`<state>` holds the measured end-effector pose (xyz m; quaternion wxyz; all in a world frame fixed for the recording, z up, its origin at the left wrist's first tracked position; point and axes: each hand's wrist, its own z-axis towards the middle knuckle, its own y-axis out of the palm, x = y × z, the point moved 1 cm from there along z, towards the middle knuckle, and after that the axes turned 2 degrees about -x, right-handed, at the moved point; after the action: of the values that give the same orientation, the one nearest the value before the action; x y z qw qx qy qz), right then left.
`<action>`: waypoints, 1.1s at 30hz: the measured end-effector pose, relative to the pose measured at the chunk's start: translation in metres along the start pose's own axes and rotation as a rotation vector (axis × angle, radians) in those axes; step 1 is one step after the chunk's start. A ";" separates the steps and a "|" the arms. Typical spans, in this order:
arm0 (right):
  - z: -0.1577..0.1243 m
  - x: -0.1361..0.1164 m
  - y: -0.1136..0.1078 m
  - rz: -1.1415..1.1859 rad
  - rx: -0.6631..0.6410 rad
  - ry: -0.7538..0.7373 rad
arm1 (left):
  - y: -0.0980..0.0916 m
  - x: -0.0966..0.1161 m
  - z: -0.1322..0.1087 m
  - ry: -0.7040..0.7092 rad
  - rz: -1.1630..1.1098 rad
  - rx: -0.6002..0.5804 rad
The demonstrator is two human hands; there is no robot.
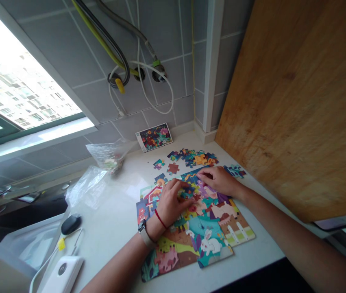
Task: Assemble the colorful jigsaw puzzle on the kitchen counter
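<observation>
A colourful jigsaw puzzle (209, 240) lies partly assembled on the white countertop (112, 219). My left hand (173, 201) rests on its upper middle, fingers curled and pinching a small blue puzzle piece (187, 191). My right hand (218, 180) lies on the puzzle's upper right edge, fingers bent and pressed down on the pieces there; whether it holds one is hidden. Loose puzzle pieces (191, 158) lie in a cluster just beyond both hands, with a brown piece (173, 168) apart on the left.
A reference picture card (154, 137) leans at the tiled wall. Clear plastic bags (105, 160) lie to the left. A large wooden board (294, 101) stands at the right. A black mouse (70, 224) and a white device (64, 273) lie near left. Hoses and cables hang on the wall.
</observation>
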<state>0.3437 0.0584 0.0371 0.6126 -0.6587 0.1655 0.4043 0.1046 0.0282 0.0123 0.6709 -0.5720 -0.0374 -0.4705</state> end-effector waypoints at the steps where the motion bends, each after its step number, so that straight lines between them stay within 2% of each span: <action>1: 0.000 0.000 0.000 0.005 0.002 -0.002 | -0.001 0.002 0.000 0.002 -0.013 -0.008; 8: 0.001 -0.002 -0.001 0.028 0.007 -0.016 | -0.005 0.015 -0.001 0.077 -0.001 -0.113; 27: 0.000 -0.003 -0.002 0.032 0.003 -0.009 | -0.003 0.010 -0.003 0.025 0.023 -0.099; 33: 0.000 -0.003 -0.001 0.013 0.011 -0.011 | -0.001 0.007 -0.002 0.006 -0.004 -0.042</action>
<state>0.3432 0.0578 0.0400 0.6147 -0.6519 0.1685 0.4109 0.1071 0.0227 0.0164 0.6579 -0.5843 -0.0269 -0.4743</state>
